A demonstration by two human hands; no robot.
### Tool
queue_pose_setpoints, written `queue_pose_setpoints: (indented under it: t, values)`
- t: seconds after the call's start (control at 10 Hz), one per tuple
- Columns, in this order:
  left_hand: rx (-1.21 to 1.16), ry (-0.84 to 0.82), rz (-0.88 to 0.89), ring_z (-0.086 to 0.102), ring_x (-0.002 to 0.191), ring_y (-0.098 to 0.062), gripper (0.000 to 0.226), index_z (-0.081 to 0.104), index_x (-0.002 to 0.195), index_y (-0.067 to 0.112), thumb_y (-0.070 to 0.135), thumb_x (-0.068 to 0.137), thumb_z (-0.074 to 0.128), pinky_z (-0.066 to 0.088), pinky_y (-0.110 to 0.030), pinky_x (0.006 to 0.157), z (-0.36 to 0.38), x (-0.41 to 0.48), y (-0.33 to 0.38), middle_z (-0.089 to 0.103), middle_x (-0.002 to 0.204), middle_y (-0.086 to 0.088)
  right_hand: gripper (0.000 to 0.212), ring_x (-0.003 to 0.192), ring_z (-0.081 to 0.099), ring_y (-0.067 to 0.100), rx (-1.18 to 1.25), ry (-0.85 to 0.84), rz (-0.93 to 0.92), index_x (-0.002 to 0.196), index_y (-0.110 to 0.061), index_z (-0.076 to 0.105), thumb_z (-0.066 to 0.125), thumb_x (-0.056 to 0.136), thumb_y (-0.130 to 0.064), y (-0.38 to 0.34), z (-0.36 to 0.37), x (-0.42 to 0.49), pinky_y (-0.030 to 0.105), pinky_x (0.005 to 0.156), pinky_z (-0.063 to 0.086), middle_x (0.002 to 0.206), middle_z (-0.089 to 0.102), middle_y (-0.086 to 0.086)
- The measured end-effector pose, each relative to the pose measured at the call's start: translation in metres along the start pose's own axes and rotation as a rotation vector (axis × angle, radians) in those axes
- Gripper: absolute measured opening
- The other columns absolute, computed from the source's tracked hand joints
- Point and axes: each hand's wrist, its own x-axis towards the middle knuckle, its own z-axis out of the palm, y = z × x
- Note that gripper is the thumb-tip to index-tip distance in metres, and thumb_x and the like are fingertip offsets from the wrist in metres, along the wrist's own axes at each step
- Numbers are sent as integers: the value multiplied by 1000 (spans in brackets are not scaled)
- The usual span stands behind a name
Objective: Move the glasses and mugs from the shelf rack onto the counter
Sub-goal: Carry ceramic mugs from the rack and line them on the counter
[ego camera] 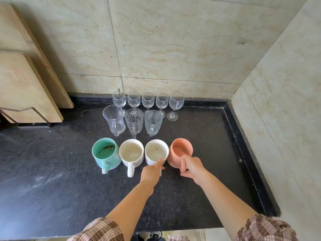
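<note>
- Black speckled stone forms the worktop (52, 171), which sits in a corner of beige marble-look wall tiles (173, 40).
- Four ceramic mugs stand upright in the front row, close side by side, handles toward the person: a green mug (106, 153), a white mug (131, 153), a second white mug (156, 151) and a pink mug (180, 151).
- Left hand (151, 171) has its grip clamped on the handle of the second white mug, the thumb lying against the near rim.
- Right hand (192, 168) has its grip wrapped around the pink mug's handle, the thumb touching the rim.
- Both mugs appear to rest on the worktop.
- Behind the mugs stand three clear glass mugs with handles: a plain one (113, 119), a patterned one (134, 121) and a ribbed one (153, 122).
- Along the back wall five stemmed wine glasses stand in a row; the rightmost wine glass (175, 105) is slightly forward of the others.
- At the left, pale boards (26, 75) lean in a metal holder (34, 119).
- Checked sleeves (102, 230) cover both upper forearms.
- No brand, label or readable writing shows on any item; a small mark low on the second white mug is too obscured to read.
</note>
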Motion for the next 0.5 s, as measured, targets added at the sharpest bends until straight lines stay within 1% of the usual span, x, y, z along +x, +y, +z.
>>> queue_pose_setpoints:
  t: [0.1, 0.2, 0.3, 0.4, 0.5]
  values:
    - [48, -5, -1, 54, 73, -13, 41, 71, 70, 25, 56, 89, 50, 39, -29, 68, -2, 0, 1, 61, 81, 4, 43, 101, 62, 29, -19, 10, 3, 135, -13, 44, 50, 96, -29, 2, 2, -4, 39, 85, 58, 115, 49, 9]
    - [123, -13, 13, 55, 75, -13, 42, 71, 70, 27, 58, 88, 49, 39, -28, 63, -6, 1, 3, 63, 82, 5, 41, 95, 63, 28, -37, 41, -4, 133, -13, 44, 49, 96, -29, 5, 5, -6, 37, 84, 58, 111, 50, 7]
    - [163, -37, 28, 56, 73, -13, 43, 71, 76, 25, 59, 88, 47, 42, -26, 65, -10, -1, 5, 65, 84, 5, 40, 88, 64, 25, -58, 61, -13, 130, -12, 45, 49, 95, -31, 6, 5, -12, 32, 74, 58, 105, 53, 6]
    - [215, -49, 32, 58, 77, -16, 46, 68, 92, 18, 58, 88, 47, 50, -30, 76, -13, -1, 7, 64, 87, 0, 41, 79, 62, 23, -136, 113, -40, 127, -10, 47, 51, 93, -33, 5, 4, -14, 30, 64, 56, 94, 56, 6]
    - [386, -45, 45, 63, 80, -19, 46, 61, 92, 12, 56, 90, 46, 54, -33, 81, -23, -5, 11, 64, 87, -5, 56, 101, 59, 29, -291, 270, -184, 134, -5, 42, 57, 90, -36, 0, 3, -16, 40, 86, 53, 120, 51, 12]
